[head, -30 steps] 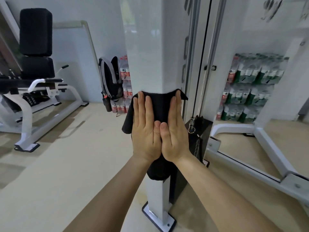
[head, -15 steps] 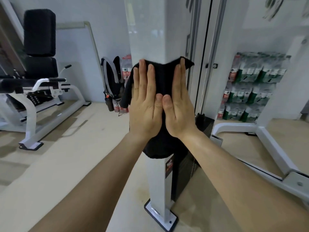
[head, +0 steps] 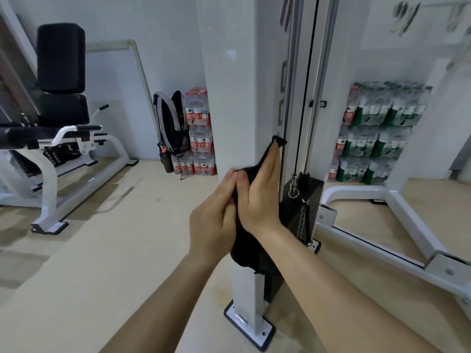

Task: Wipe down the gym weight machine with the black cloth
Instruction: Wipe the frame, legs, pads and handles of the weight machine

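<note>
Lettering (head: 283,72) on machine column (head: 229,98) above black cloth (head: 251,250) unreadable.

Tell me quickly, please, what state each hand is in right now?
Left hand: open, straight fingers pressing the black fabric cloth against the white metal machine column.
Right hand: open, flat on the same cloth.

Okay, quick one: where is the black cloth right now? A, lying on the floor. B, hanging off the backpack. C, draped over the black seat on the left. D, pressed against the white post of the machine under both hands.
D: the left hand and right hand press the black cloth flat against the corner of the white post, fingers straight.
</note>
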The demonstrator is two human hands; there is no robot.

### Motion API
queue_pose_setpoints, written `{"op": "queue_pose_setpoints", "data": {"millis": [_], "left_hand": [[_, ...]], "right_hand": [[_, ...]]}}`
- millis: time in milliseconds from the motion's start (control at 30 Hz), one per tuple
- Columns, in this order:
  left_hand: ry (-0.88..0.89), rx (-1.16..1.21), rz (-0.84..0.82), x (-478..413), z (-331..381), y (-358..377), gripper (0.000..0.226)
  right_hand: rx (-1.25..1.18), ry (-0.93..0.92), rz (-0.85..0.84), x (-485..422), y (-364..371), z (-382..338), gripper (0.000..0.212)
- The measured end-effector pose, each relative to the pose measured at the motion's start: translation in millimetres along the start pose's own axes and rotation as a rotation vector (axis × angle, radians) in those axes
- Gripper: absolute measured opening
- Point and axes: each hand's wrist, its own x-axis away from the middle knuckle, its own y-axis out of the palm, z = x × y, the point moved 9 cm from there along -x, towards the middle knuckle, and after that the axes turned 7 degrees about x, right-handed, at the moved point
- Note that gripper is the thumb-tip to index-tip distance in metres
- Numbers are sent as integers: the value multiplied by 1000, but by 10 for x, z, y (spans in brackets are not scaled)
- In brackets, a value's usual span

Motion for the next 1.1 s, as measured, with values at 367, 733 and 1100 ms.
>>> {"op": "queue_pose_setpoints", "data": {"millis": [367,733,1100], "left_hand": [[-212,20,145,561,-589,-86,27],[-522,3,-37,1070,-956,217,28],[-605,86,-8,1206,-1182,383,17]], "right_hand": [[89,-104,232,78,42,131,75],[102,60,73,744,315,650,81],[121,-79,262,689,298,618,75]]}}
